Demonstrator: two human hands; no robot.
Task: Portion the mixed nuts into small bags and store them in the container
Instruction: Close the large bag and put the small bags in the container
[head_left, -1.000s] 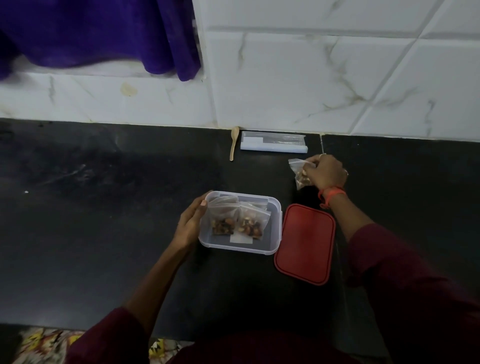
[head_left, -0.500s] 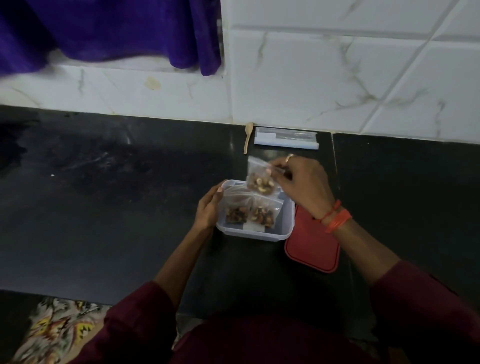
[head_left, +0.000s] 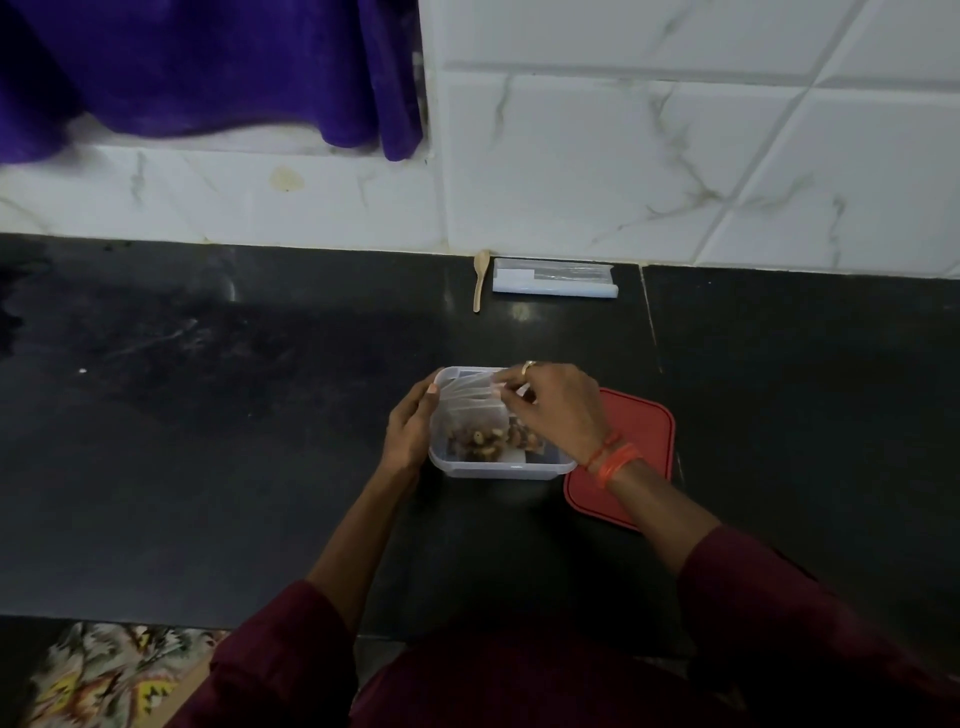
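Well, from the camera on my head I count one clear plastic container (head_left: 501, 470). It sits on the black counter (head_left: 208, 467), in the near middle and straight ahead of me. My left hand (head_left: 410, 431) holds it by its left wall, fingers curled round the side and the thumb up at the far left corner. My right hand (head_left: 558, 410) is over the container's right half with the fingers bent. The fingertips pinch the top edge of a small bag (head_left: 475, 410), which stands in the left half in front of the others.

The bags (head_left: 467, 387) are clear, with whitish zip bands that overlap toward the far wall. The light is dim and the tops blur together, so I can't give a sure count. I make out several bands and two clumps of mixed nuts (head_left: 478, 441), so there are at least two bags. The nuts show as brown and pale pieces gathered low in the bags, close to the near wall.

There is one red lid (head_left: 641, 431) with rounded corners. It lies flat just right of the container, partly under my right wrist. One wooden spoon (head_left: 481, 278) lies far off at the foot of the wall, its handle pointing toward me. One flat packet of clear bags (head_left: 556, 285) lies just right of it along the tiles.

I wear one ring (head_left: 529, 365) on the right hand and orange bands (head_left: 615, 460) at that wrist. One purple cloth (head_left: 208, 67) hangs at the far left over the white marbled wall (head_left: 649, 166). A patterned mat (head_left: 104, 670) shows at the near left, below the counter's edge.
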